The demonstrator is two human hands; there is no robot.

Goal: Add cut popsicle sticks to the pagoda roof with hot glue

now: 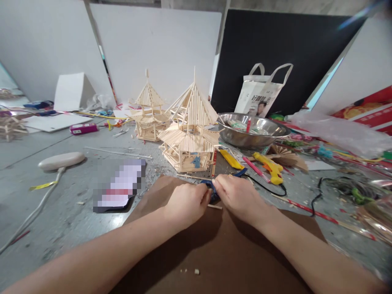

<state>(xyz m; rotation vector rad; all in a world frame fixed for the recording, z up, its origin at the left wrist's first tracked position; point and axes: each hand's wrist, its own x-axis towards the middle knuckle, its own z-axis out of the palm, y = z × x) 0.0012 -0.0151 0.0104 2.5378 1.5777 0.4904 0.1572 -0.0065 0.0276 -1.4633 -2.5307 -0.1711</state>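
My left hand (pixel 188 204) and my right hand (pixel 240 198) meet over a brown sheet (pixel 196 249), both with fingers curled closed. Between them shows a small dark blue object (pixel 214 195), mostly covered by the fingers, its kind unclear. The right hand's fingers wrap against it; whatever the left fingers pinch is hidden. Just below the hands lies a short thin wooden stick (pixel 214 207), and a longer stick (pixel 192 177) lies beyond them. Right behind stands a pavilion model made of wooden sticks (pixel 190 143), with a smaller stick pavilion (pixel 149 118) farther back.
A phone (pixel 121 185) and a white cabled device (pixel 61 161) lie left. On the right are a yellow glue gun (pixel 271 167), a metal bowl (pixel 254 132), a paper bag (pixel 257 96) and tangled cords (pixel 346 190). Wood crumbs (pixel 196 271) dot the brown sheet.
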